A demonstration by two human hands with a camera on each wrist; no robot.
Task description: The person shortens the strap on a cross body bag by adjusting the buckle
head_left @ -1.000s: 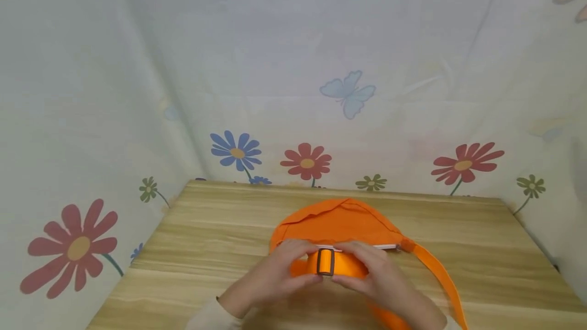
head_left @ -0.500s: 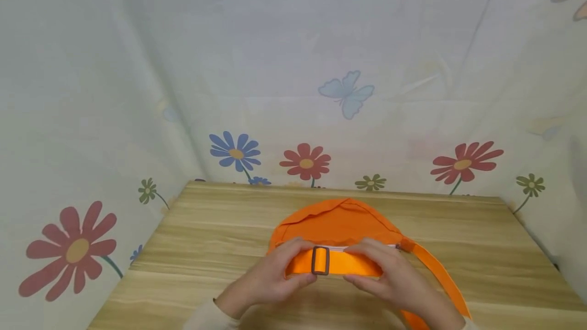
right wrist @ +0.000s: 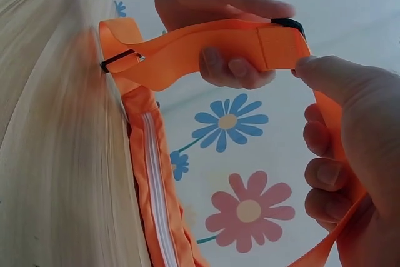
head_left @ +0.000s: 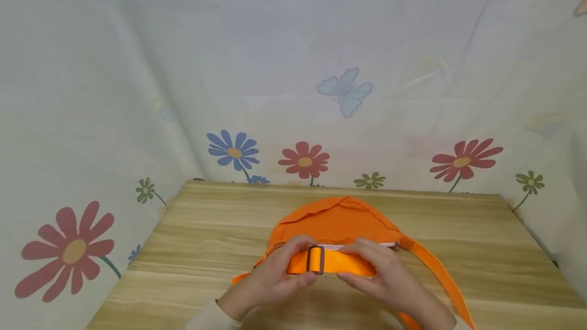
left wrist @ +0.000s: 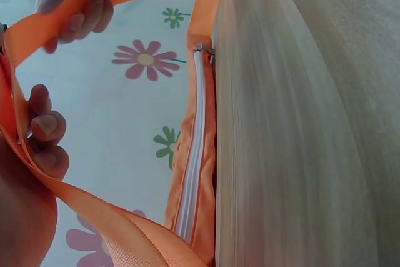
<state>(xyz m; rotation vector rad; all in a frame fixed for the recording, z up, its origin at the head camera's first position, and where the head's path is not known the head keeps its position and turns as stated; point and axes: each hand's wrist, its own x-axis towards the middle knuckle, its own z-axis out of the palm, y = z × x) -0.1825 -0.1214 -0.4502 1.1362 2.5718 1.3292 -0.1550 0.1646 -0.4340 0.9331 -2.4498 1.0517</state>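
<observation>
An orange waist bag (head_left: 339, 223) lies on the table, its white zipper (left wrist: 195, 136) facing the person. Just in front of it, both hands hold a section of its orange strap (head_left: 346, 264) raised off the tabletop. My left hand (head_left: 277, 271) grips the strap beside a black slide buckle (head_left: 322, 261), thumb below and fingers above. To the right, my right hand (head_left: 382, 274) pinches the strap between thumb and fingers. In the right wrist view, a second dark slider (right wrist: 120, 60) sits on the strap near the bag's end.
The wood-grain table (head_left: 202, 238) extends on both sides of the bag. A pale fabric backdrop (head_left: 257, 65) with printed flowers and butterflies encloses its back and sides. The bag's other strap length (head_left: 437, 269) curves down to the right, towards the near edge.
The buckle and left hand have shifted slightly left. My right hand slid right along the strap, then came back a little. A strap piece now shows left of my left hand.
</observation>
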